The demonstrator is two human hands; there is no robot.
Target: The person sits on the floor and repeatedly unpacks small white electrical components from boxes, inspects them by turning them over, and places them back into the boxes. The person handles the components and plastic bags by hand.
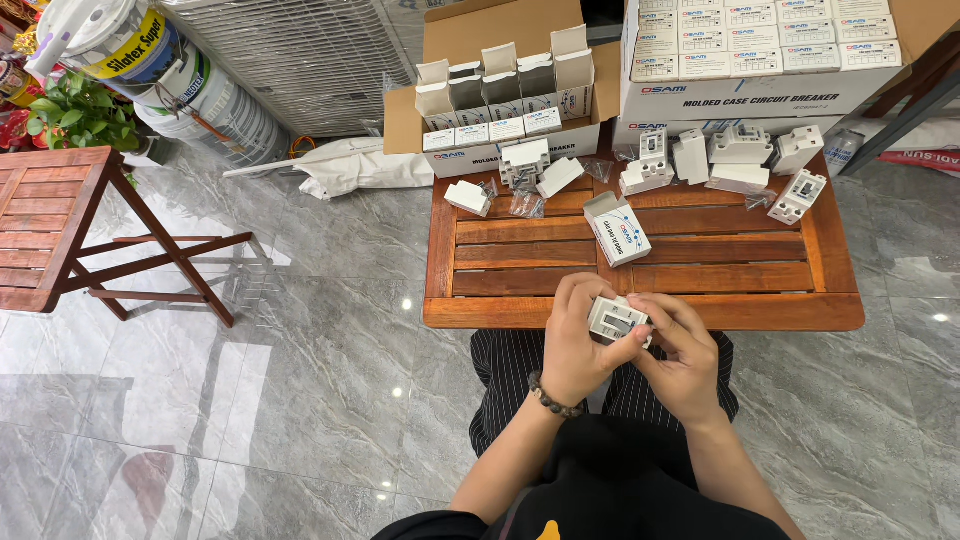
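Both hands are up over the lap, just off the near edge of the wooden slatted table (640, 312); between them sits a small white circuit breaker (617, 318), face up toward the camera; the left hand (578, 345) is wrapped round its left side, fingers curled over the top and thumb along the bottom, a dark bead bracelet (552, 397) on that wrist; the right hand (680, 355) is closed on the right side, fingertips pinching the unit's edge; so both hands are gripping the one breaker, held clear of the tabletop.

On the table, just beyond the hands, lies a small white carton (617, 228), open at its top end and tilted; farther back, a scatter of loose white breakers (738, 160) and little clear bags of screws (524, 203) along the far edge; behind that on the left, an open cardboard box (500, 75) packed with small cartons, several with flaps standing up; to the right, a bigger box (760, 60) filled with neat rows of closed cartons; off to the left, well apart on the grey marble floor (300, 330), a second wooden table (50, 225) and a green plant (75, 112).
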